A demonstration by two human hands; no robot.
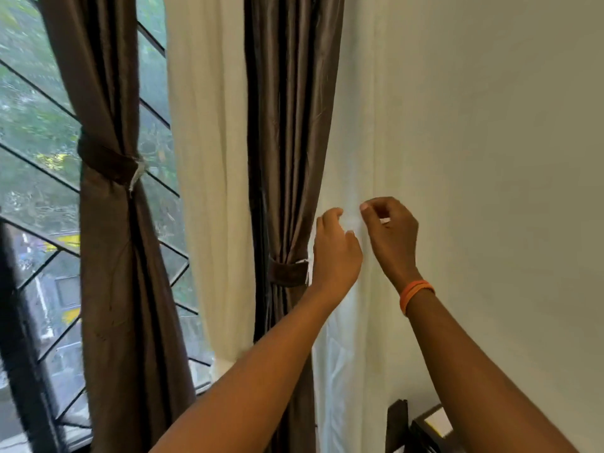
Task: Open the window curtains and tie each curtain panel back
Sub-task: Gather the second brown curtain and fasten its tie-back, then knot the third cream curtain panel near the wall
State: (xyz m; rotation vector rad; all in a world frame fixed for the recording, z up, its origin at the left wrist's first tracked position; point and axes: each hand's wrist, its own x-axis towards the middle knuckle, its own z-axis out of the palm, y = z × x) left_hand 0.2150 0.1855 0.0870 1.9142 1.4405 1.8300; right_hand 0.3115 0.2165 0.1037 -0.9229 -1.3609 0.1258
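Two brown curtain panels hang at the window. The left brown panel (108, 223) is gathered by a brown tie-back (108, 163). The right brown panel (291, 125) is gathered lower by another brown tie-back (287, 273). A cream sheer panel (209, 158) hangs between them, and a second cream sheer (356, 125) hangs by the wall. My left hand (336, 253) and my right hand (390, 237) are raised at this second sheer, fingers curled, pinching something white between them at about (354, 220). What exactly they pinch is too pale to tell.
The window (32, 125) has black diagonal bars, with trees outside. A plain pale wall (490, 158) fills the right side. A dark piece of furniture with a white item (425, 426) sits at the bottom right. An orange band (416, 294) circles my right wrist.
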